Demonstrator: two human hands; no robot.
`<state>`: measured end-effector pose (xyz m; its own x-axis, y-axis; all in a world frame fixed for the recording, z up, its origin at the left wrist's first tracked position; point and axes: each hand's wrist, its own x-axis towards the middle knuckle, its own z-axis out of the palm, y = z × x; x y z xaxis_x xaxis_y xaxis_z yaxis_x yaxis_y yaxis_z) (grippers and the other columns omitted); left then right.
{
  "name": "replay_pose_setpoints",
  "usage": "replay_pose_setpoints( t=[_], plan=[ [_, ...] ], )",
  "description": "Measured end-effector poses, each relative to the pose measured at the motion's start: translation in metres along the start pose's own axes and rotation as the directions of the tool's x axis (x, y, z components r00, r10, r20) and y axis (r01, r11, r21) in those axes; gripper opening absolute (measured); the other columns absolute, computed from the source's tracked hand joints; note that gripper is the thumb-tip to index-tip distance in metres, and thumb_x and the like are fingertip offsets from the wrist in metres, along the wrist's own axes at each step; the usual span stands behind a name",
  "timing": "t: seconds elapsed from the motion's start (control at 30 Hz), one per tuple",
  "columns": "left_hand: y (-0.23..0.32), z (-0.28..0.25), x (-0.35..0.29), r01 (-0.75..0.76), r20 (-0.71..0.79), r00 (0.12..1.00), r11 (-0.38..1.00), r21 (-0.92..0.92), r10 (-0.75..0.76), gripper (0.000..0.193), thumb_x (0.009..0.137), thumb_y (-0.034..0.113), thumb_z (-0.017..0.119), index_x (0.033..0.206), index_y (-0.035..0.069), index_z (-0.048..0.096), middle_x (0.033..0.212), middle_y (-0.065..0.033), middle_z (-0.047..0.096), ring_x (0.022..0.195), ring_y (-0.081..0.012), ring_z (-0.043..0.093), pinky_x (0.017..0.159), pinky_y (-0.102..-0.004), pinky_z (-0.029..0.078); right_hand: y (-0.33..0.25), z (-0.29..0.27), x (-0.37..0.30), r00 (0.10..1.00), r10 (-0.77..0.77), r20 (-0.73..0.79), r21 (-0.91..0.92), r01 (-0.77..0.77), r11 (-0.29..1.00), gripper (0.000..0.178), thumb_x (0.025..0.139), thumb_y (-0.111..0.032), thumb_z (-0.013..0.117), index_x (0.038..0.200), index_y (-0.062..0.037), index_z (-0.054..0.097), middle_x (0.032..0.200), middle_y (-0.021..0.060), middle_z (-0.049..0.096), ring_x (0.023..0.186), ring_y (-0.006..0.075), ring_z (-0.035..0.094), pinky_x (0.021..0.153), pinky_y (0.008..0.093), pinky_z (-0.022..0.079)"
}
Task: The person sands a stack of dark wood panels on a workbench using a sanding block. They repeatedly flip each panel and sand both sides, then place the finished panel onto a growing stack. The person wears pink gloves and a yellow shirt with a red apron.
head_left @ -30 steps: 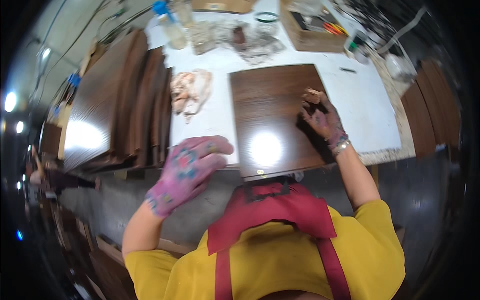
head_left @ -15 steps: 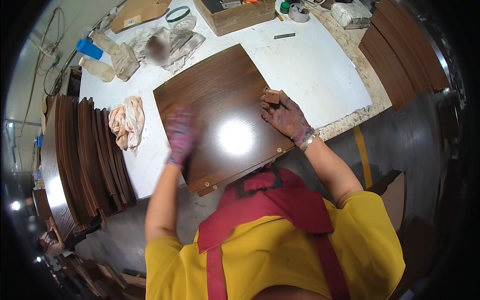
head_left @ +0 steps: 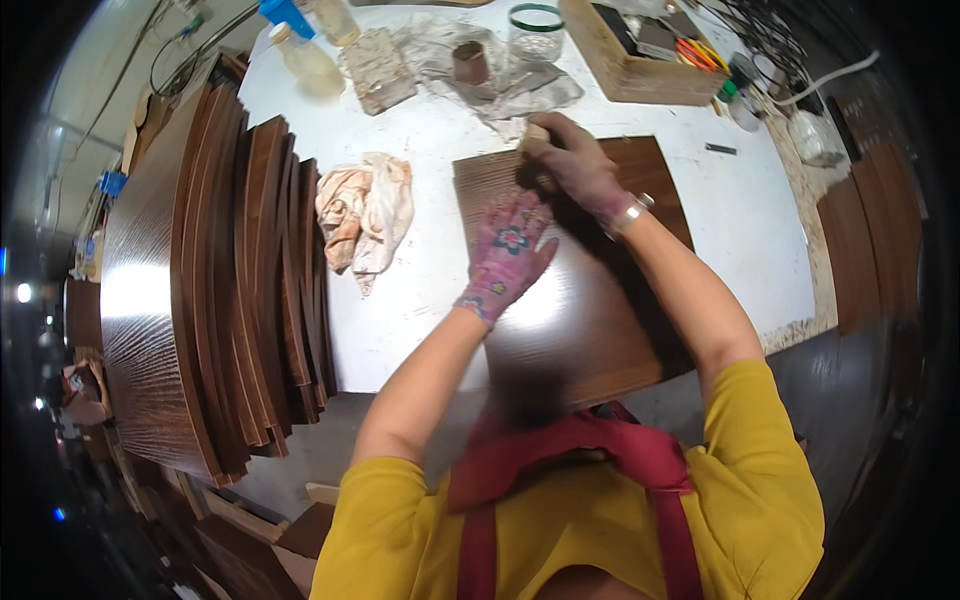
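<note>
A dark brown wood-grain panel (head_left: 600, 345) lies on the white-topped table in front of me. My left hand (head_left: 508, 255), in a pink flower-patterned glove, rests flat on its left part with the fingers stretched out. My right hand (head_left: 580, 172), in a stained glove, is closed round a small block (head_left: 536, 138) near the panel's far edge. Only a pale end of the block shows; the fingers cover the rest. Beyond the panel's far edge stands a small brown cup (head_left: 470, 64) on crumpled plastic sheeting (head_left: 425, 45).
A stained cloth (head_left: 375, 215) lies left of the panel, beside a row of upright brown panels (head_left: 265, 270). Farther back are a plastic bottle (head_left: 305, 62), a clear jar (head_left: 537, 35), a box of tools (head_left: 650, 80) and a short metal strip (head_left: 720, 149). More panels (head_left: 868, 240) stand at right.
My right hand has moved from the panel's right edge to its far edge and closed round the block. My left hand has slid farther up the panel. The view has shifted left.
</note>
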<state>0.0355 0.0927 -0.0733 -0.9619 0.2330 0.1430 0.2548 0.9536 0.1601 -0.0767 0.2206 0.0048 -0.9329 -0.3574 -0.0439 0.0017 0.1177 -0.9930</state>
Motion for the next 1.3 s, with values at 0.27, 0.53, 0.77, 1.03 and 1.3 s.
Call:
replay_pose_setpoints(
  t=[0.27,0.53,0.77,1.03,1.3],
  plan=[
    [-0.004,-0.006,0.000,0.007,0.118,0.993,1.000,-0.013,-0.006,0.053,0.095,0.046,0.050,0.133,0.010,0.060,0.147,-0.0119,0.049,0.144,-0.0299,0.035,0.120,-0.0523,0.013,0.048,0.091,0.092,0.965,-0.129,0.230,-0.501,0.231,0.834,0.030,0.088,-0.028,0.063,0.112,-0.0108,0.068,0.102,0.0162,0.071,0.092,0.0321,0.068,0.085,0.0405,0.052],
    [-0.003,-0.001,0.002,0.000,-0.005,1.000,1.000,-0.022,0.000,0.054,0.094,0.046,0.053,0.136,0.013,0.058,0.146,-0.0077,0.050,0.143,-0.0269,0.036,0.121,-0.0489,0.016,0.026,0.083,0.097,0.961,-0.077,0.267,-0.517,0.211,0.830,0.020,0.086,-0.027,0.063,0.095,-0.0095,0.069,0.090,0.0152,0.070,0.086,0.0299,0.068,0.079,0.0413,0.051],
    [-0.004,0.002,-0.001,0.045,-0.059,0.997,0.997,-0.070,-0.049,0.056,0.096,0.046,0.051,0.142,0.014,0.053,0.152,-0.0100,0.044,0.143,-0.0302,0.037,0.120,-0.0484,0.017,0.043,0.041,0.097,0.973,-0.063,0.221,-0.586,0.185,0.789,0.024,0.085,-0.029,0.063,0.092,-0.0071,0.067,0.091,0.0182,0.069,0.089,0.0382,0.065,0.080,0.0466,0.049],
    [0.002,-0.006,0.002,0.081,0.008,0.997,0.997,-0.015,-0.081,0.060,0.094,0.045,0.057,0.147,0.018,0.047,0.154,-0.0069,0.043,0.145,-0.0292,0.033,0.120,-0.0494,0.018,0.065,-0.091,0.084,0.998,-0.015,0.066,-0.569,0.050,0.820,0.019,0.086,-0.025,0.062,0.093,-0.0074,0.066,0.083,0.0151,0.067,0.080,0.0297,0.064,0.076,0.0408,0.049],
    [0.007,-0.011,0.007,0.048,-0.012,0.999,0.999,0.013,-0.048,0.061,0.090,0.033,0.064,0.146,0.015,0.048,0.152,-0.0092,0.043,0.144,-0.0327,0.034,0.118,-0.0507,0.022,0.081,-0.205,0.065,0.996,-0.048,-0.075,-0.577,-0.004,0.816,0.016,0.088,-0.021,0.061,0.093,-0.0068,0.064,0.083,0.0103,0.067,0.079,0.0252,0.064,0.074,0.0377,0.047]
  ],
)
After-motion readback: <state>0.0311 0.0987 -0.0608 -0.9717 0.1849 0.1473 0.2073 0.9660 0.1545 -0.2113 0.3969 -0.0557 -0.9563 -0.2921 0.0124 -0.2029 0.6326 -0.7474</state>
